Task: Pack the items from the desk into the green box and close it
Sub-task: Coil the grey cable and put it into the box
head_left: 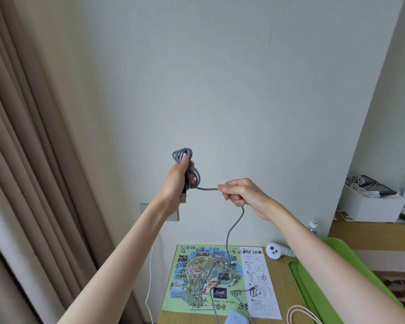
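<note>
A grey braided cable (pixel 232 226) is held up in front of the wall, above the desk. My left hand (pixel 174 181) grips several wound loops of it, with the USB plug (pixel 183 198) hanging below the palm. My right hand (pixel 240 191) pinches the straight run of cable just to the right of the coil. From that hand the cable hangs down to the desk and trails across a map sheet (pixel 206 277). The green box (pixel 313 274) lies at the right edge of the desk, partly behind my right forearm.
On the wooden desk (pixel 282 307) lie a white controller (pixel 276 250), a beige cable loop (pixel 299 313) and a light blue item (pixel 236 318) at the front edge. A white cord (pixel 150 284) hangs at the desk's left. Curtains fill the left; a shelf with a white box (pixel 369 204) stands right.
</note>
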Action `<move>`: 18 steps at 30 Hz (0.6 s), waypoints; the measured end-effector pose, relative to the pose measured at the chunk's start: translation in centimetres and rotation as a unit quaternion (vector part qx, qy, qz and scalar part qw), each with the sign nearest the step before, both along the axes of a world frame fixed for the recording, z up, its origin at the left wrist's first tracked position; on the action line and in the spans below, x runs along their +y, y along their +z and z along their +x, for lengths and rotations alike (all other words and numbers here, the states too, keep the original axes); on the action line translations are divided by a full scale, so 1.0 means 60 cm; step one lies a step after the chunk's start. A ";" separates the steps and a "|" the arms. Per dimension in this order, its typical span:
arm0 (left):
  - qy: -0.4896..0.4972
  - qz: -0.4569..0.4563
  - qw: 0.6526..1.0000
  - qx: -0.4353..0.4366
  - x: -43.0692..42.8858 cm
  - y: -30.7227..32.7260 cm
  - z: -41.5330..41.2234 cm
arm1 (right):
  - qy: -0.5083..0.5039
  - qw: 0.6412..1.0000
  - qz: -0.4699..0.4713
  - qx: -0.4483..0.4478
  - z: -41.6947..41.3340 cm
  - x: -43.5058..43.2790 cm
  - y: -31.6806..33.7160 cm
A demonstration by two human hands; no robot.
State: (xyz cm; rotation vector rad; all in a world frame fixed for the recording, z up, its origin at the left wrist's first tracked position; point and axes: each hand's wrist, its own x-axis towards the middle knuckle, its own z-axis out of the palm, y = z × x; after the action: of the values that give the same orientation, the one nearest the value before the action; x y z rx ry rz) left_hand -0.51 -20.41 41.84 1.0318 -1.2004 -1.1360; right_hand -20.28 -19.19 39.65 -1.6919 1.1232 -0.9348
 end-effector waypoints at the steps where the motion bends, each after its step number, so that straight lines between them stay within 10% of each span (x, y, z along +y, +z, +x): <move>1: -0.001 -0.012 1.000 -0.021 0.000 -0.002 0.002 | 0.000 1.000 -0.001 -0.002 -0.002 0.000 0.004; 11: -0.049 -0.095 0.943 -0.316 0.002 -0.028 0.001 | -0.008 0.998 -0.061 -0.013 -0.026 -0.004 0.047; 18: -0.172 -0.084 0.909 -0.371 0.027 -0.035 -0.033 | -0.028 0.993 -0.117 -0.009 -0.013 -0.012 0.059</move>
State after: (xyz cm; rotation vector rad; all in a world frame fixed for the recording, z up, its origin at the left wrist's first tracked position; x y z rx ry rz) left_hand -2.48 -18.76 39.73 1.1890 -2.1158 -0.8854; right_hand -21.03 -19.90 43.21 -1.8427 1.0881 -1.1510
